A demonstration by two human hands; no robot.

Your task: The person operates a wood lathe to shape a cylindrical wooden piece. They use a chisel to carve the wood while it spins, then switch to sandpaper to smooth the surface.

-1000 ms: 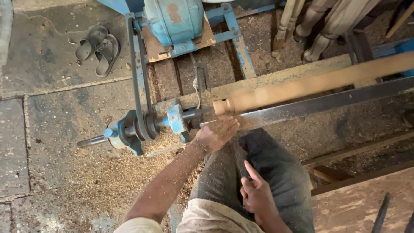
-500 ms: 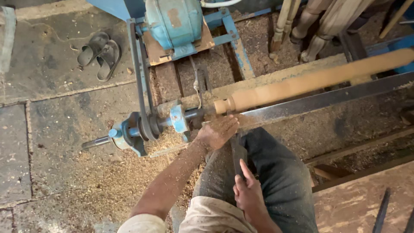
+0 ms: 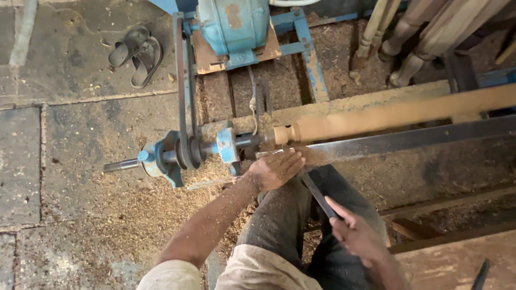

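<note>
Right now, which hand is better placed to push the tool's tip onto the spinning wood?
Probably the left hand: it lies on the chisel beside the wooden spindle. The right hand grips the handle end, farther back.

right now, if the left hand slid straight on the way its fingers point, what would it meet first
Probably the dark metal tool rest bar, right at the left hand's fingertips, with the wooden workpiece just beyond. Depth is unclear from above.

Two sandals (image 3: pixel 135 53), one blue motor (image 3: pixel 232 24), one spinning wooden spindle (image 3: pixel 398 114), two hands, one chisel (image 3: pixel 318 194).
</note>
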